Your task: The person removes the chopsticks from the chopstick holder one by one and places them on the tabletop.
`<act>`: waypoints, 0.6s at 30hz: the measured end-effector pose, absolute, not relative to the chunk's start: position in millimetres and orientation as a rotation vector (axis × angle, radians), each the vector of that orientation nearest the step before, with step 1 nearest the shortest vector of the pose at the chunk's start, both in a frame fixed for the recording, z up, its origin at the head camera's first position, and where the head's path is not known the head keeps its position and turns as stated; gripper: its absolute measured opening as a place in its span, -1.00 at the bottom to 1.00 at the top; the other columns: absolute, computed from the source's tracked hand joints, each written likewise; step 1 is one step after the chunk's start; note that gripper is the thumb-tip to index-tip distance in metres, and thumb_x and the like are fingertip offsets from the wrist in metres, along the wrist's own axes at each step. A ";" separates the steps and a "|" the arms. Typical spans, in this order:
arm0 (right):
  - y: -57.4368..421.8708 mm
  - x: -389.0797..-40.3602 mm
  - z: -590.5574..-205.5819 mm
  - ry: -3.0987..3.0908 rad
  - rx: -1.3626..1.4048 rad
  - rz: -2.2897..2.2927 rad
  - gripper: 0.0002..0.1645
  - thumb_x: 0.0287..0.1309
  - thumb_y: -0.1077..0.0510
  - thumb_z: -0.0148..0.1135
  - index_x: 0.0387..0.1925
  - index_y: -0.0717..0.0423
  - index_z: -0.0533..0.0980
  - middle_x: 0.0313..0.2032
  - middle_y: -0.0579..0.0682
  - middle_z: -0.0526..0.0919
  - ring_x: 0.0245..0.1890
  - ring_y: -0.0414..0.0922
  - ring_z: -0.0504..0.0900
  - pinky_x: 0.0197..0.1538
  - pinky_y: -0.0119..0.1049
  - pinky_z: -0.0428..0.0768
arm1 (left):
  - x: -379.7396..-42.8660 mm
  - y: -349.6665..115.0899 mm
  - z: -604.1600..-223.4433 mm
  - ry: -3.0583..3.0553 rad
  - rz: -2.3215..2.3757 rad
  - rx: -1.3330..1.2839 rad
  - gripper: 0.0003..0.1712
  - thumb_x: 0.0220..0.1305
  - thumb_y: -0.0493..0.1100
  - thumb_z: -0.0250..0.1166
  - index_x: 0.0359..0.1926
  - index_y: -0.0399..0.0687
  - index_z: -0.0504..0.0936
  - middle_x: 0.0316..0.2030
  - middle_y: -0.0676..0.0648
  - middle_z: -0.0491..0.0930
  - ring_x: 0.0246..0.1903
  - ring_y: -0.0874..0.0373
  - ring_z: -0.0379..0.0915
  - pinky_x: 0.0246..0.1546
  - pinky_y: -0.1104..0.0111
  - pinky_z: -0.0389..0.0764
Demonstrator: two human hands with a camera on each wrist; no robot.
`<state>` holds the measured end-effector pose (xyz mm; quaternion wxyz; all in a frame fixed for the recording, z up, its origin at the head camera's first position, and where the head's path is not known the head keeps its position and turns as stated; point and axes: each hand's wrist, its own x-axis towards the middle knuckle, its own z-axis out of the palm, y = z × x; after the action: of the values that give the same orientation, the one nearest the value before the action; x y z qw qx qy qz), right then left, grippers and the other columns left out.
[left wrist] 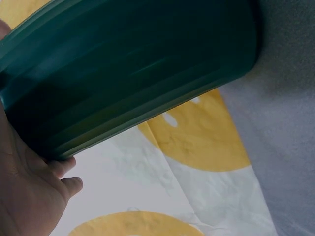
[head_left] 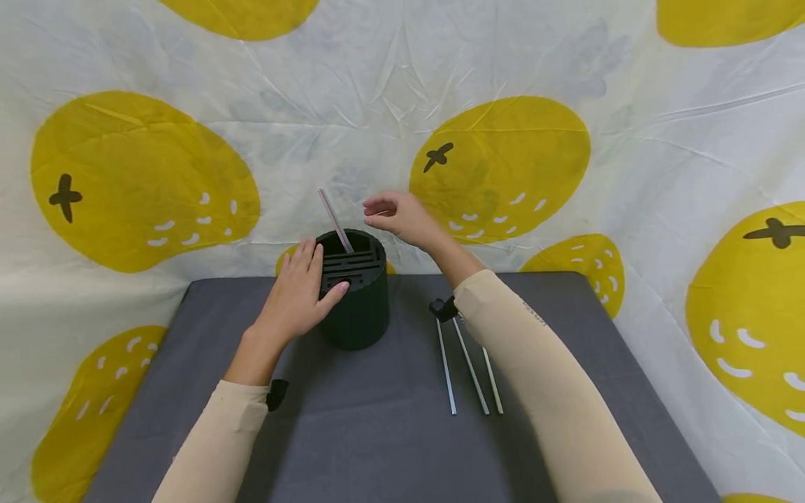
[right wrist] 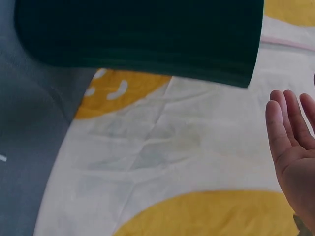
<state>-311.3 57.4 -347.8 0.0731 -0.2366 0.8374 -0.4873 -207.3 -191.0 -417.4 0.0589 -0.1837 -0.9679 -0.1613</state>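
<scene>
A dark green cylindrical holder (head_left: 358,314) with a slotted insert (head_left: 349,269) stands upright on the table. One slim pink straw-like stick (head_left: 335,220) leans in its back opening, tip up to the left. My left hand (head_left: 297,293) rests on the holder's left rim, fingers extended and thumb across the front edge; in the left wrist view this hand (left wrist: 29,187) is at the holder's top end. Just right of the stick, my right hand (head_left: 402,218) is raised above rim height with fingers loosely bent. Nothing lies in that hand (right wrist: 295,152) in the right wrist view.
Three thin pale sticks (head_left: 470,367) lie on the grey-covered table (head_left: 377,433), right of the holder, partly under the right forearm. Behind the table hangs a white cloth (head_left: 352,84) with large yellow fruit prints. Dark wrist cameras (head_left: 277,395) sit on both sleeves.
</scene>
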 end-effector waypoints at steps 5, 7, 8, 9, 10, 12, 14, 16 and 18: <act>38.3 -316.1 -349.4 2.531 -0.733 -1.411 -0.46 0.40 0.06 0.34 0.31 0.21 0.54 0.16 0.11 0.69 0.17 -0.02 0.66 0.25 -0.16 0.62 | -206.7 -192.1 -418.0 -2.923 -0.489 -0.555 0.12 0.50 0.48 -0.12 0.63 -0.33 -0.11 0.64 -0.32 -0.19 0.64 -0.24 -0.33 0.57 -0.23 -0.21; 32.9 -318.5 -350.6 2.543 -0.727 -1.389 -0.46 0.39 0.05 0.34 0.30 0.19 0.55 0.14 0.08 0.70 0.16 -0.03 0.67 0.24 -0.17 0.63 | -206.3 -192.2 -417.7 -2.916 -0.495 -0.557 0.12 0.50 0.48 -0.12 0.63 -0.33 -0.10 0.64 -0.32 -0.18 0.65 -0.23 -0.33 0.57 -0.24 -0.21; 30.5 -319.8 -351.7 2.546 -0.725 -1.377 -0.47 0.39 0.05 0.35 0.29 0.19 0.56 0.13 0.07 0.71 0.16 -0.04 0.66 0.23 -0.17 0.63 | -206.2 -192.2 -417.8 -2.913 -0.496 -0.556 0.13 0.50 0.48 -0.12 0.63 -0.33 -0.09 0.64 -0.32 -0.17 0.65 -0.22 -0.33 0.57 -0.24 -0.20; 28.1 -320.7 -352.2 2.545 -0.724 -1.368 -0.47 0.39 0.05 0.34 0.29 0.18 0.56 0.13 0.06 0.71 0.15 -0.04 0.66 0.23 -0.17 0.63 | -206.0 -192.2 -417.8 -2.913 -0.495 -0.555 0.13 0.50 0.49 -0.13 0.63 -0.33 -0.09 0.64 -0.32 -0.18 0.65 -0.22 -0.34 0.57 -0.24 -0.20; 25.9 -321.2 -352.3 2.541 -0.720 -1.360 -0.48 0.39 0.05 0.34 0.29 0.18 0.57 0.13 0.06 0.70 0.15 -0.04 0.66 0.22 -0.17 0.63 | -205.8 -192.1 -417.8 -2.915 -0.494 -0.554 0.13 0.50 0.49 -0.13 0.63 -0.32 -0.09 0.65 -0.31 -0.19 0.65 -0.21 -0.34 0.57 -0.23 -0.21; 21.9 -321.6 -351.4 2.535 -0.720 -1.342 -0.49 0.40 0.05 0.33 0.28 0.17 0.57 0.13 0.06 0.70 0.14 -0.05 0.66 0.21 -0.18 0.64 | -205.3 -192.2 -417.9 -2.915 -0.494 -0.553 0.13 0.49 0.50 -0.13 0.63 -0.32 -0.08 0.65 -0.30 -0.19 0.65 -0.20 -0.35 0.58 -0.23 -0.20; 18.4 -321.3 -349.4 2.533 -0.716 -1.335 -0.53 0.41 0.06 0.32 0.26 0.15 0.59 0.12 0.06 0.70 0.12 -0.05 0.66 0.19 -0.19 0.65 | -205.4 -192.0 -418.3 -2.914 -0.493 -0.556 0.13 0.49 0.50 -0.13 0.63 -0.32 -0.08 0.65 -0.29 -0.19 0.65 -0.19 -0.35 0.57 -0.23 -0.20; 15.7 -321.2 -347.2 2.534 -0.708 -1.335 -0.56 0.41 0.07 0.32 0.23 0.13 0.61 0.10 0.06 0.70 0.09 -0.06 0.67 0.17 -0.20 0.66 | -205.6 -191.4 -418.0 -2.909 -0.495 -0.563 0.13 0.50 0.49 -0.12 0.63 -0.33 -0.07 0.65 -0.31 -0.18 0.65 -0.21 -0.33 0.57 -0.24 -0.19; 13.7 -321.6 -346.2 2.537 -0.700 -1.342 -0.61 0.41 0.08 0.32 0.19 0.12 0.62 0.06 0.06 0.71 0.06 -0.06 0.67 0.15 -0.20 0.66 | -206.1 -190.8 -417.8 -2.899 -0.496 -0.568 0.12 0.50 0.48 -0.12 0.62 -0.34 -0.05 0.64 -0.32 -0.15 0.65 -0.22 -0.31 0.57 -0.25 -0.18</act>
<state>-321.6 13.7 -346.2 0.0934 -0.2360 0.8551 -0.4522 -206.1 -190.8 -417.8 0.0731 -0.1891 -0.9652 -0.1651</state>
